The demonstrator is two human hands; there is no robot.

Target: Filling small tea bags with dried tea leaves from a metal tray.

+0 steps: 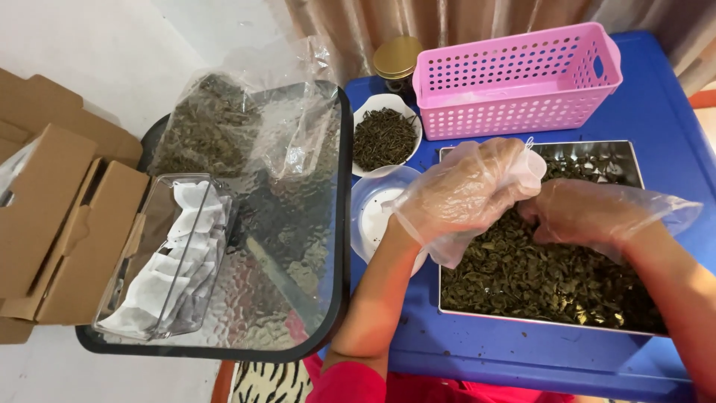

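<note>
Blue tabletop [656, 112] fills the right of your view, with a glass-topped side table [298, 298] set against its left edge. Both your hands wear loose clear plastic gloves and meet over the metal tray [630, 153] of dried green tea leaves [537, 276]. Your left hand [466, 190] is cupped, fingers curled together, above the near-left part of the heap; your right hand [585, 213] lies on the leaves, fingers bunched toward the left hand, but whether they pinch anything between them you cannot tell from here.

By the look of it, you are at the gathering step, taking up a portion of leaves. The next move likely calls for a small, steady pinch and something to receive it: the empty tea bags [175, 261] lie in a clear box [149, 224] well apart on the glass table, while the white dish [373, 213] sits just beside your left wrist.
</note>
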